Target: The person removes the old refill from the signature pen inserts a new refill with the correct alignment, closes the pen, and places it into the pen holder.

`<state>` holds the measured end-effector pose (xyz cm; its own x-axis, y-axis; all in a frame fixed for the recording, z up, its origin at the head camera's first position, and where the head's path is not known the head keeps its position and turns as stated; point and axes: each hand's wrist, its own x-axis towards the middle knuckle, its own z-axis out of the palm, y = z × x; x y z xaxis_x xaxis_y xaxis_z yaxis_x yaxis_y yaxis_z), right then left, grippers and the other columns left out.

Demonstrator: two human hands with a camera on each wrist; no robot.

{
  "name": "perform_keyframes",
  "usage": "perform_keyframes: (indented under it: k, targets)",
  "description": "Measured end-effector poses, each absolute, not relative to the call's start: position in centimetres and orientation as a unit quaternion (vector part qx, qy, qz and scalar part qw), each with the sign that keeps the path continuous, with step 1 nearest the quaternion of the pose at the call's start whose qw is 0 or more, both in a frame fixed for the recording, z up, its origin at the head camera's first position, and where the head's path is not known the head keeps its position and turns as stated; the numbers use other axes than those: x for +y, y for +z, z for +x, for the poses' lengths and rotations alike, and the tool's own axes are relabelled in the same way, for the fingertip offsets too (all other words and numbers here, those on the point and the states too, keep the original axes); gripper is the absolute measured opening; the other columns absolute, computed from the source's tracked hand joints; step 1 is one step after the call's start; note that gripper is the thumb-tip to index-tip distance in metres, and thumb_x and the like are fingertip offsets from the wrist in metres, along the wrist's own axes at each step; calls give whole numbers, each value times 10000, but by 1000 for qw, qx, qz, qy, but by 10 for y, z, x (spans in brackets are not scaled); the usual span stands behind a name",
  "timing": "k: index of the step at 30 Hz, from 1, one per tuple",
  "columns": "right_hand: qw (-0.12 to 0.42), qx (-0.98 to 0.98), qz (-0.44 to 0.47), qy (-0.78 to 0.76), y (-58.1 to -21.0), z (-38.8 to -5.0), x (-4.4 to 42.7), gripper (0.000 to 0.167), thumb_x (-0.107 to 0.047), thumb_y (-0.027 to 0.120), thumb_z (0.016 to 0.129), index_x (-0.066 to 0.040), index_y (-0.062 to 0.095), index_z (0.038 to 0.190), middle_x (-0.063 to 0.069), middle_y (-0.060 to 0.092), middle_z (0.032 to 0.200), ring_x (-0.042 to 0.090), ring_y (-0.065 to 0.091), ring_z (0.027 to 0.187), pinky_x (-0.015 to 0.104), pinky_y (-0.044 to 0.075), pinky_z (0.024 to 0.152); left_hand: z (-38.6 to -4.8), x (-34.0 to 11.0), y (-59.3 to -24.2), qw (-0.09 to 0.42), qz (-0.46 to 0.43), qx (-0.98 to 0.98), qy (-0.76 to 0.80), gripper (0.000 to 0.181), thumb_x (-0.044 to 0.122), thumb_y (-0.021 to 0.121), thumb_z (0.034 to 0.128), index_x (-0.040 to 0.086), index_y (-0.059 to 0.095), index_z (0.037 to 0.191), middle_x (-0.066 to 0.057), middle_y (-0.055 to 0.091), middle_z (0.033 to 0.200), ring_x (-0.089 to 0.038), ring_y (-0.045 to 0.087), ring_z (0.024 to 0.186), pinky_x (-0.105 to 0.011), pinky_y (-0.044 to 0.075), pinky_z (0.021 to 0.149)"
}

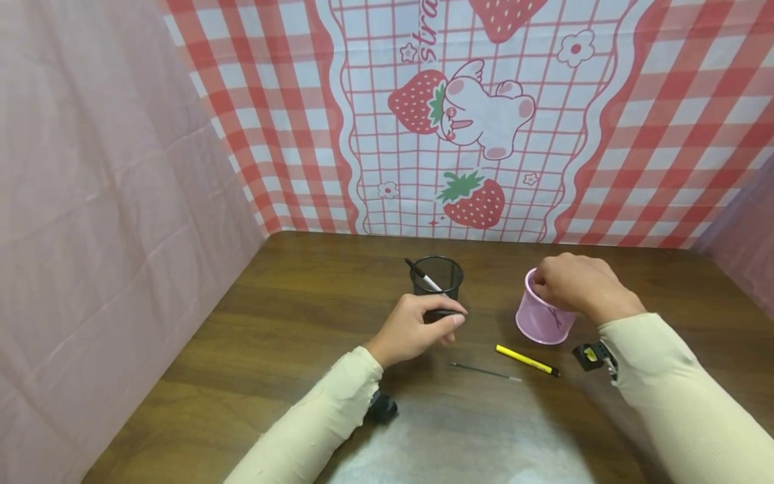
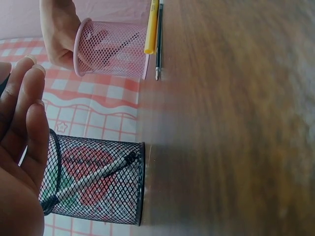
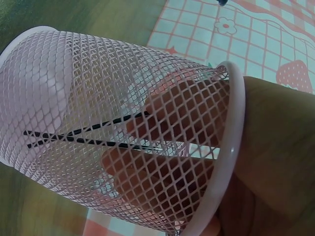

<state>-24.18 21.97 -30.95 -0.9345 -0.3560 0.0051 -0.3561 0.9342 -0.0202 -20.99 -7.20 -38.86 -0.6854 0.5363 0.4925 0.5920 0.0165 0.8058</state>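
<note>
Soft, even light fills the head view, with pale glare on the table (image 1: 465,433) toward its near edge. The left wrist view blurs its grain; the right looks dimmer.

The glossy-rimmed round pink cup (image 1: 538,323) and the round black cup (image 2: 106,196) look like metal mesh. The slim yellow pen (image 1: 525,359) seems smooth plastic; the brown wood-grain tabletop (image 1: 272,323) shines softly; the red-and-white checked cloth (image 1: 695,101) looks matt.
</note>
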Motion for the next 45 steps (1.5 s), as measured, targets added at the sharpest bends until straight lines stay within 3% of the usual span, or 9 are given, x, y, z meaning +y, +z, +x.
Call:
perform_keyframes:
  k: [9, 16, 20, 23, 28, 35, 39, 45]
  targets:
    - [6, -985, 172, 13, -306, -242, 220, 211, -191, 583, 877, -218, 636, 674, -2, 524, 624, 198, 475, 585, 371, 388, 485, -211, -69, -386, 23, -392, -717, -576, 166, 65, 685, 956, -31, 718, 1087, -89, 694, 711, -256, 684, 613, -312, 611, 595]
    - [0, -983, 181, 32, -308, -237, 221, 242, -209, 592, 917, -203, 651, 682, -27, 537, 609, 173, 488, 566, 347, 393, 481, -197, -71, -373, 20, -381, -727, -570, 132, -15, 670, 939, -56, 713, 1056, -140, 683, 692, -364, 674, 617, -291, 604, 596]
    - [21, -981, 190, 31, -308, -235, 222, 289, -215, 587, 937, -226, 624, 651, -45, 527, 590, 155, 483, 550, 337, 381, 454, -193, -71, -367, 27, -386, -726, -568, 125, -4, 668, 942, -49, 713, 1049, -120, 682, 682, -285, 681, 601, -272, 600, 595]
    - [28, -981, 188, 34, -309, -234, 224, 244, -227, 599, 945, -223, 679, 715, -49, 546, 614, 150, 496, 564, 338, 395, 458, -193, -70, -365, 36, -390, -726, -565, 124, 12, 670, 946, -39, 715, 1050, -112, 684, 683, -241, 679, 595, -269, 599, 595]
    - [30, -980, 184, 64, -311, -232, 227, 148, -205, 628, 943, -156, 746, 867, -42, 579, 662, 150, 517, 587, 336, 420, 487, -190, -72, -362, 31, -390, -725, -566, 118, -3, 673, 941, -40, 718, 1042, -140, 682, 695, -323, 677, 611, -288, 604, 598]
    - [62, -980, 167, 92, -315, -229, 232, 149, -217, 636, 947, -121, 735, 892, -30, 586, 688, 166, 512, 609, 333, 424, 517, -189, -72, -360, 30, -398, -719, -568, 118, -25, 663, 939, -49, 713, 1043, -164, 681, 705, -339, 673, 613, -323, 611, 599]
    - [89, -979, 153, 103, -315, -228, 234, 164, -233, 614, 951, -129, 712, 869, -21, 577, 681, 184, 506, 617, 345, 408, 523, -189, -72, -360, 32, -394, -724, -565, 115, -19, 671, 936, -34, 720, 1038, -148, 685, 709, -280, 676, 610, -302, 607, 604]
    - [144, -974, 130, 116, -315, -221, 237, 187, -222, 600, 943, -76, 713, 974, 16, 647, 760, 208, 526, 634, 366, 431, 527, -189, -70, -363, 27, -391, -726, -565, 119, -4, 674, 939, -29, 722, 1045, -150, 687, 721, -174, 671, 612, -283, 606, 607]
